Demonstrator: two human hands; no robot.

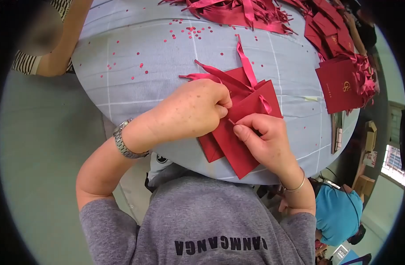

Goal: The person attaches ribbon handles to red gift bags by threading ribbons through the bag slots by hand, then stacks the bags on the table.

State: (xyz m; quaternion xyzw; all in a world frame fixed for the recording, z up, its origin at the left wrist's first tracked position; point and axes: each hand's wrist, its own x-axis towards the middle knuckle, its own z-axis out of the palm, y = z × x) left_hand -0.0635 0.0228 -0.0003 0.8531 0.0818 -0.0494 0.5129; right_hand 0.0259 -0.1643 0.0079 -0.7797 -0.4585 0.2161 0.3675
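Two red paper bags lie overlapped on the cloth under my hands, with pink-red ribbons reaching out past their upper edges. A short ribbon loop stands on the front bag. My left hand, with a metal watch at the wrist, is closed in a fist over the bags' left side; its fingertips are turned inward and what they grip is hidden. Just to the right, my right hand pinches a thin dark-red ribbon tip between thumb and forefinger, over the front bag.
A round table with a pale checked cloth carries scattered red dots. A pile of ribbons lies at the far edge. Finished-looking red bags are stacked at right. Other people's arms and a blue-shirted person are nearby.
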